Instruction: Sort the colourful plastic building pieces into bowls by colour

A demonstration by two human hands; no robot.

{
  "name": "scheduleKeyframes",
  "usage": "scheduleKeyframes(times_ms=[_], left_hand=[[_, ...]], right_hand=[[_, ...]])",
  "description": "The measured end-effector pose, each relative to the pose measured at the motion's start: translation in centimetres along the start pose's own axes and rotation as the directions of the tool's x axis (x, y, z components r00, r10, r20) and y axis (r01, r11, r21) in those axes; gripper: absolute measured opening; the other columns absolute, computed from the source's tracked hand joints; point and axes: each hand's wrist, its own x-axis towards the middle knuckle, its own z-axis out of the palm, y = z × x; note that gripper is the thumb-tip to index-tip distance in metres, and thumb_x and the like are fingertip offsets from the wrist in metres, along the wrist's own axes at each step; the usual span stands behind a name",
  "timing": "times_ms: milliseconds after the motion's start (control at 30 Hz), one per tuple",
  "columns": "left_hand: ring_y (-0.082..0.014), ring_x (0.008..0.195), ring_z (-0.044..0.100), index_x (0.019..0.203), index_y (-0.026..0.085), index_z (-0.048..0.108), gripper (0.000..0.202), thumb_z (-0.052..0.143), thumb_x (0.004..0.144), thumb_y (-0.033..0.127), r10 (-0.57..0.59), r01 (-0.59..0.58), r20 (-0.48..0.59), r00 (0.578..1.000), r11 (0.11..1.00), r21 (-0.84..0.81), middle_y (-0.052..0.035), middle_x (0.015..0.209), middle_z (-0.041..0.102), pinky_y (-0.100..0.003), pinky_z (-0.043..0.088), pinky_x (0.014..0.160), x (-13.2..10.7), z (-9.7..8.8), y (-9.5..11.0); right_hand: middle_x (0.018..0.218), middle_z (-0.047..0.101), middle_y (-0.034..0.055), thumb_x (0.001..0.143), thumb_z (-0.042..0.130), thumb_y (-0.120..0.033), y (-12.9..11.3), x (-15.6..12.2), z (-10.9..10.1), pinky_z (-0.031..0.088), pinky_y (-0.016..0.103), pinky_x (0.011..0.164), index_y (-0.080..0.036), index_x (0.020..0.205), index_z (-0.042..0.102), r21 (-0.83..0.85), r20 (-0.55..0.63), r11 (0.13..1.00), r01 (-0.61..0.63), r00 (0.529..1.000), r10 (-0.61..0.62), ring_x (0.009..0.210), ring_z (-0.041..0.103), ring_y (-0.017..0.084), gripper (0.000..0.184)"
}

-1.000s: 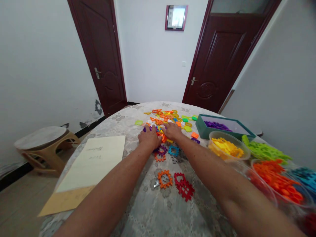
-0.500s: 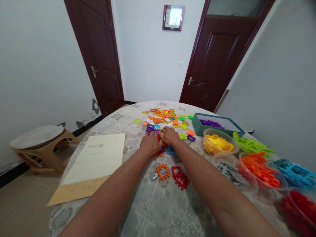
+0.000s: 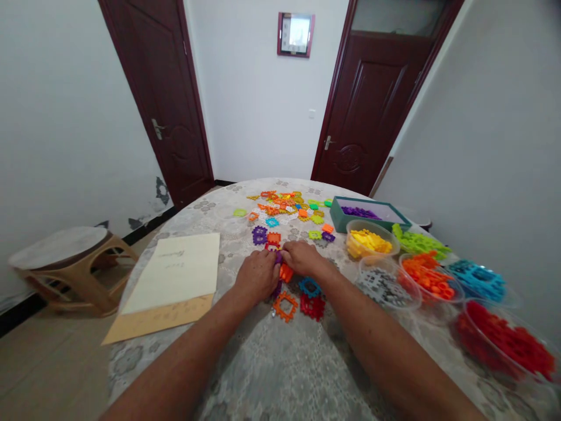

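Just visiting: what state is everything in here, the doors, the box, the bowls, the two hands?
Left door, shut.
Right door, shut.
Green box, open, purple pieces inside.
Yellow bowl, uncovered, nearly full.
Left hand, curled, fingertips at a purple piece; grip hidden.
Right hand, curled, meeting the left hand at that piece.
Paper sheet, lying flat on the table.
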Motion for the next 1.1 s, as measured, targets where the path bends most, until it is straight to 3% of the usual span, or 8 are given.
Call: scheduleKeyframes(times_ms=[67, 200, 367, 500, 633, 700, 867, 1100], left_hand=[[-0.027, 0.11, 0.064, 0.113, 0.019, 0.068, 0.029, 0.042, 0.103, 0.028, -0.046, 0.046, -0.025, 0.999, 0.999, 0.005, -0.0126, 0.116, 0.069, -0.04, 0.049, 0.1, 0.7, -0.4, -0.7], [-0.0289, 0.121, 0.061, 0.127, 0.018, 0.063, 0.033, 0.046, 0.102, 0.031, -0.159, 0.16, -0.06, 0.985, 0.987, 0.009, -0.0163, 0.131, 0.063, -0.041, 0.047, 0.105, 3.8, -0.1, -2.8], [-0.033, 0.127, 0.06, 0.139, 0.016, 0.058, 0.049, 0.053, 0.1, 0.045, -0.285, 0.286, -0.028, 0.958, 0.958, 0.014, -0.0206, 0.139, 0.061, -0.045, 0.046, 0.108, 7.3, 2.4, -5.3], [-0.0351, 0.135, 0.054, 0.14, 0.019, 0.058, 0.052, 0.05, 0.101, 0.052, -0.311, 0.311, -0.015, 0.95, 0.95, 0.003, -0.0194, 0.145, 0.059, -0.049, 0.042, 0.112, 7.9, 4.4, -6.0], [-0.0379, 0.139, 0.05, 0.137, 0.018, 0.06, 0.053, 0.048, 0.101, 0.055, -0.281, 0.281, -0.009, 0.96, 0.959, -0.032, -0.0188, 0.148, 0.057, -0.054, 0.037, 0.116, 7.6, 5.0, -5.9], [-0.0366, 0.136, 0.052, 0.132, 0.017, 0.063, 0.05, 0.05, 0.1, 0.052, -0.246, 0.246, 0.005, 0.969, 0.968, -0.052, -0.0187, 0.143, 0.06, -0.052, 0.039, 0.114, 7.2, 4.7, -5.8], [-0.0283, 0.122, 0.062, 0.119, 0.016, 0.069, 0.039, 0.051, 0.101, 0.045, -0.136, 0.14, 0.045, 0.99, 0.986, -0.096, -0.0164, 0.126, 0.068, -0.04, 0.045, 0.108, 5.4, 3.1, -4.6], [-0.0242, 0.115, 0.065, 0.115, 0.017, 0.071, 0.038, 0.046, 0.103, 0.044, -0.004, 0.022, 0.101, 0.995, 0.983, -0.184, -0.0136, 0.119, 0.07, -0.035, 0.049, 0.103, 1.3, 0.7, -1.5]], right_hand=[[0.121, 0.075, 0.0113, 0.108, 0.036, -0.037, 0.5, 0.9, -0.5, 0.05, 0.041, 0.099, -0.024, 0.124, 0.071, 0.013, -0.03, 1.0, 0.005, 1.0, -0.005, 0.114, 0.067, 0.028, 0.04], [0.143, 0.066, 0.0137, 0.104, 0.038, -0.024, 1.3, 5.2, -0.9, 0.046, 0.04, 0.11, -0.019, 0.144, 0.061, 0.028, -0.083, 0.999, 0.026, 0.996, -0.024, 0.13, 0.061, 0.027, 0.046], [0.156, 0.056, 0.0127, 0.096, 0.049, -0.015, 1.5, 11.3, 0.4, 0.038, 0.036, 0.12, -0.016, 0.152, 0.055, 0.011, -0.024, 0.994, 0.111, 0.994, -0.11, 0.143, 0.051, 0.024, 0.056], [0.155, 0.056, 0.0136, 0.095, 0.054, -0.018, 1.4, 13.2, 2.1, 0.041, 0.037, 0.118, -0.018, 0.146, 0.06, -0.016, 0.065, 0.995, 0.096, 0.993, -0.095, 0.142, 0.053, 0.026, 0.051], [0.147, 0.06, 0.0161, 0.098, 0.053, -0.025, 1.2, 11.6, 3.1, 0.046, 0.041, 0.112, -0.018, 0.142, 0.062, -0.048, 0.099, 0.998, 0.04, 0.994, -0.036, 0.134, 0.059, 0.03, 0.045], [0.143, 0.063, 0.0171, 0.099, 0.054, -0.029, 1.0, 10.1, 2.9, 0.046, 0.043, 0.11, -0.018, 0.139, 0.063, -0.061, 0.118, 0.998, 0.035, 0.993, -0.027, 0.131, 0.061, 0.03, 0.042], [0.133, 0.068, 0.0174, 0.099, 0.052, -0.026, 0.4, 5.5, 1.2, 0.048, 0.037, 0.106, -0.017, 0.128, 0.071, -0.082, 0.164, 0.996, 0.032, 0.986, -0.018, 0.123, 0.064, 0.028, 0.035], [0.124, 0.074, 0.018, 0.095, 0.061, -0.033, -0.9, -0.4, -0.4, 0.051, 0.038, 0.096, -0.018, 0.117, 0.077, -0.073, 0.188, 0.997, -0.022, 0.982, 0.036, 0.113, 0.068, 0.033, 0.031]])
